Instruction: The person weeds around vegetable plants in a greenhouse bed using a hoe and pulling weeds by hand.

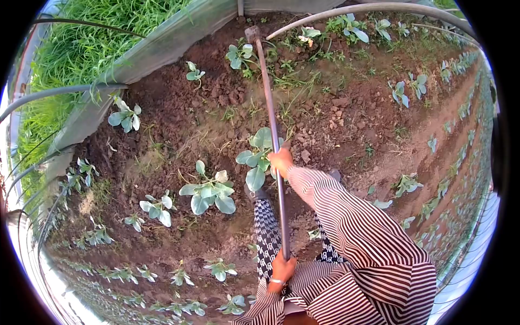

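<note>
- The long tool (269, 97), which looks like a hoe, runs from the near middle of the scene to the far side, leaning slightly left; its head (252, 34) is at the far end, close to the plastic sheet (154, 50).
- The right hand (281, 161) has its fingers wrapped closely round the shaft partway along, with the arm in its striped sleeve reaching in from the near right.
- The left hand (283, 270) is closed round the near end of the shaft, a band (277, 281) at its wrist. Neither hand appears to hold anything else.
- Below the right hand, a large plant (262, 139) spreads its leaves just left of the shaft; another leafy plant (212, 199) grows nearer and farther left.
- A seedling (238, 56) stands near the head, on its left and slightly nearer. Brown soil (216, 92) with clods and thin weeds lies between the plants.
- The step in hand seems to be working the soil with the tool at full reach. Whether the head is in the ground or just above it, I cannot tell.
- From this pose, the next move would call for a firm two-handed grip and a pull toward the body, steered so that the head misses the seedling and the shaft clears the large plant's leaves.
- A shoe (253, 194) stands beside that plant, so a long pull would need stopping short of it.
</note>
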`<action>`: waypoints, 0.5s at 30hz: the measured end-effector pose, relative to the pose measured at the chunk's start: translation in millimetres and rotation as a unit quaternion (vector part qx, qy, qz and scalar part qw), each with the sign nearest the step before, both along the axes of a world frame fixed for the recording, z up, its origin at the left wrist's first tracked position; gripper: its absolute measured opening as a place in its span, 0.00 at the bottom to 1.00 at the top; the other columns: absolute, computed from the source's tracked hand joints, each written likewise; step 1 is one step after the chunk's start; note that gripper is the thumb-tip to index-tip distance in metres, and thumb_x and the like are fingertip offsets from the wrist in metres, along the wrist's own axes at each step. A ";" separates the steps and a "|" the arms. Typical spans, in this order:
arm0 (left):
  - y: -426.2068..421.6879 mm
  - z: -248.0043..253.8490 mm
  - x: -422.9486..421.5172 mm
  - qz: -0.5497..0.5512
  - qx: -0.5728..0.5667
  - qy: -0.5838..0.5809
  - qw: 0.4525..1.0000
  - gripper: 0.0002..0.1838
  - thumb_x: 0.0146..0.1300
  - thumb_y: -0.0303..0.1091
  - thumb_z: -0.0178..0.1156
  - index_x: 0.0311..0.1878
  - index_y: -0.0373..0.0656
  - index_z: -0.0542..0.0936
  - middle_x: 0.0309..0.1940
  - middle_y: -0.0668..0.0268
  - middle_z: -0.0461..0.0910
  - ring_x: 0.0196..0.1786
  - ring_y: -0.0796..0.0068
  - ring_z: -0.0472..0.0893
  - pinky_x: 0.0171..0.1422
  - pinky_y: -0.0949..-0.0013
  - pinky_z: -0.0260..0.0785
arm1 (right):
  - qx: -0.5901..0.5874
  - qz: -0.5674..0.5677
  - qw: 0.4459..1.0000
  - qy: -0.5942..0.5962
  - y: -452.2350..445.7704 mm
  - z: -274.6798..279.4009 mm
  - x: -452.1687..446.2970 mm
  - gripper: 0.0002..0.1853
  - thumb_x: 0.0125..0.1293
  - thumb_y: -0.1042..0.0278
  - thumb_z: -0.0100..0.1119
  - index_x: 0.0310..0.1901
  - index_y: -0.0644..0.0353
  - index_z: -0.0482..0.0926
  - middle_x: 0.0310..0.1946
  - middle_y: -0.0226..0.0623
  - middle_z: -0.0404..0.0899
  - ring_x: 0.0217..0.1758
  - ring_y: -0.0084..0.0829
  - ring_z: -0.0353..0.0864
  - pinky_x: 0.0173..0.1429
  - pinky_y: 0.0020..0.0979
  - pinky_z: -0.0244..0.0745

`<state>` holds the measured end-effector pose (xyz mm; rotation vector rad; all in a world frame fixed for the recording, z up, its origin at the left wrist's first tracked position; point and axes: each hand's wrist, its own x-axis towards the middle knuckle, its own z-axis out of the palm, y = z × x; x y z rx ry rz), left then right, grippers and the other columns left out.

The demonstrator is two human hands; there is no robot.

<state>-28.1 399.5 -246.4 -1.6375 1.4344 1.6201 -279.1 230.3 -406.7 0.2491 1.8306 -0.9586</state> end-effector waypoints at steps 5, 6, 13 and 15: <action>-4.9 20.5 72.6 -0.093 -0.155 -0.103 0.978 0.18 0.49 0.37 0.61 0.43 0.40 0.72 0.26 0.44 0.78 0.33 0.42 0.79 0.37 0.50 0.72 | -0.127 -0.113 0.950 -0.261 14.9 5.7 52.5 0.08 0.52 0.78 0.56 0.25 0.59 0.66 0.13 0.25 0.63 0.11 0.19 0.62 0.15 0.28 0.63; -11.8 22.2 74.3 -0.108 -0.172 -0.133 0.970 0.17 0.49 0.37 0.61 0.41 0.41 0.71 0.26 0.44 0.78 0.33 0.41 0.79 0.37 0.48 0.71 | -0.150 -0.135 0.926 -0.320 7.1 15.2 53.7 0.09 0.52 0.78 0.56 0.23 0.56 0.65 0.13 0.23 0.62 0.11 0.17 0.61 0.16 0.27 0.62; 1.3 52.8 151.7 -0.129 -0.231 -0.199 0.944 0.14 0.45 0.33 0.63 0.32 0.43 0.69 0.23 0.52 0.78 0.28 0.48 0.78 0.33 0.51 0.69 | -0.188 -0.204 0.824 -0.494 38.9 21.4 129.7 0.16 0.56 0.69 0.55 0.16 0.50 0.61 0.08 0.22 0.55 0.11 0.20 0.56 0.20 0.27 0.55; -5.0 53.8 172.6 -0.177 -0.270 -0.198 0.925 0.14 0.43 0.32 0.64 0.30 0.43 0.69 0.23 0.55 0.77 0.27 0.50 0.78 0.31 0.53 0.69 | -0.188 -0.227 0.830 -0.474 45.2 27.3 140.1 0.18 0.56 0.68 0.55 0.15 0.48 0.58 0.08 0.22 0.54 0.10 0.20 0.55 0.18 0.27 0.54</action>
